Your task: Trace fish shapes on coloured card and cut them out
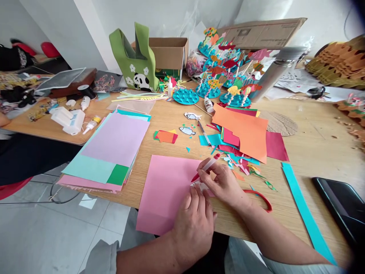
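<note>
A pink sheet (162,190) lies at the table's front edge. My right hand (224,182) is closed around a red marker (211,163), its tip down near the sheet's right part. Under the marker tip is a small white cutout (202,185), mostly covered by my hands. My left hand (195,224) rests on the sheet with its fingertips pressed together on the cutout's edge. Beyond the sheet lie two paper fish cutouts, one (187,131) nearer and one (192,116) farther, beside a pen (204,133).
Stacked coloured paper (116,133) is at the left. Orange paper (242,129) and scraps lie ahead right, with red-handled scissors (264,198) by my right forearm. A phone (339,205) and blue strip (305,213) are at the right. A green bag (137,57) stands behind.
</note>
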Motion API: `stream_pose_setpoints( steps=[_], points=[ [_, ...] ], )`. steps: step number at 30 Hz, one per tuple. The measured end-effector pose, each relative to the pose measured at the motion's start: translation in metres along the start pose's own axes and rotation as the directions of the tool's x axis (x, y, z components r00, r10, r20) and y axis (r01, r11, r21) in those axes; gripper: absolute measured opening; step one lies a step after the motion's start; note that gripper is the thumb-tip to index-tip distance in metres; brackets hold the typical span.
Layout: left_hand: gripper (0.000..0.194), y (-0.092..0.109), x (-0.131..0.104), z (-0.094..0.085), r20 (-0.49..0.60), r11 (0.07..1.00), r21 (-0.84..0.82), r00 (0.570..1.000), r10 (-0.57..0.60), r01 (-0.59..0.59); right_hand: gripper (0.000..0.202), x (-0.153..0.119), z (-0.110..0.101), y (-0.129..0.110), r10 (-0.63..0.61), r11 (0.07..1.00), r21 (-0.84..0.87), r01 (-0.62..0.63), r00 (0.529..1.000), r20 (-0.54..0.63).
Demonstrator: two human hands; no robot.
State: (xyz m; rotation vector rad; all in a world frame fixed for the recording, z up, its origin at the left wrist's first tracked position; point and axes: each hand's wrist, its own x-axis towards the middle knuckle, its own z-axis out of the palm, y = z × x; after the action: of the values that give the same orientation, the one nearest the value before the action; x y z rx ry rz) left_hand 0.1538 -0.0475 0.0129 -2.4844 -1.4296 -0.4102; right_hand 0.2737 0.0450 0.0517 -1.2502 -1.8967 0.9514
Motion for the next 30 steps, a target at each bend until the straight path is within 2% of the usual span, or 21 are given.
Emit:
stream_pose_setpoints(
  steps=[16,30],
  points=[
    [0.045,-0.0002,-0.0020,-0.0008,0.038,0.997,0.046,0.998,0.055,-0.057,0.012,0.0006,0.0007,0.0008,-0.022,0.998,-0.050,0.025,0.999,0.048],
    [0.043,-0.0009,0.0013,-0.0023,0.015,1.000,0.013,0.999,0.028,-0.028,0.011,0.0014,0.0017,0.0018,-0.041,0.998,-0.043,0.044,0.997,0.072]
  ],
)
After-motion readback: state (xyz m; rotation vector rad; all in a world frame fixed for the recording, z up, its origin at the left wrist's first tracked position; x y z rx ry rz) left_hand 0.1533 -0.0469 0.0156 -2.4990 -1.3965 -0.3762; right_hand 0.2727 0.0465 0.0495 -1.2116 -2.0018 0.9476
